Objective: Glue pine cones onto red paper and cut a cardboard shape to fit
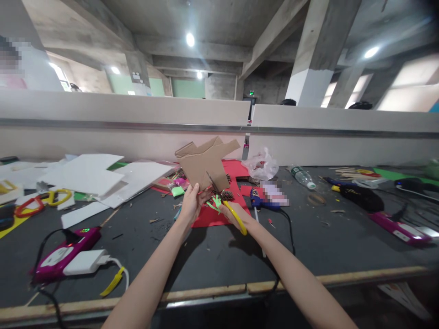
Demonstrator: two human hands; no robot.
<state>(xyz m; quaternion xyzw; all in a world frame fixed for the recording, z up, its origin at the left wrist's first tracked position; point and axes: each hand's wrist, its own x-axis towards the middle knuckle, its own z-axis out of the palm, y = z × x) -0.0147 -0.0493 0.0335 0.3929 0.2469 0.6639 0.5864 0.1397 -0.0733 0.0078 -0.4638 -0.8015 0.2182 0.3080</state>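
Observation:
Brown cardboard (202, 167) with a jagged top edge is held up by its lower edge in my left hand (192, 203). Yellow-handled scissors (236, 217) are in my right hand (235, 214), their blades apart at the cardboard's lower right part. Just left of the scissors' handle shows a small green piece (216, 203). Below and behind the cardboard lies red paper (213, 218), with a pine cone (227, 196) near the blades.
White sheets (85, 173) and more scissors (57, 197) lie at left, above a magenta power strip (68, 251). At right are a blue glue gun (262, 200), a plastic bag (262, 165), a bottle (302, 176) and another power strip (398, 228). A partition (137, 109) stands behind.

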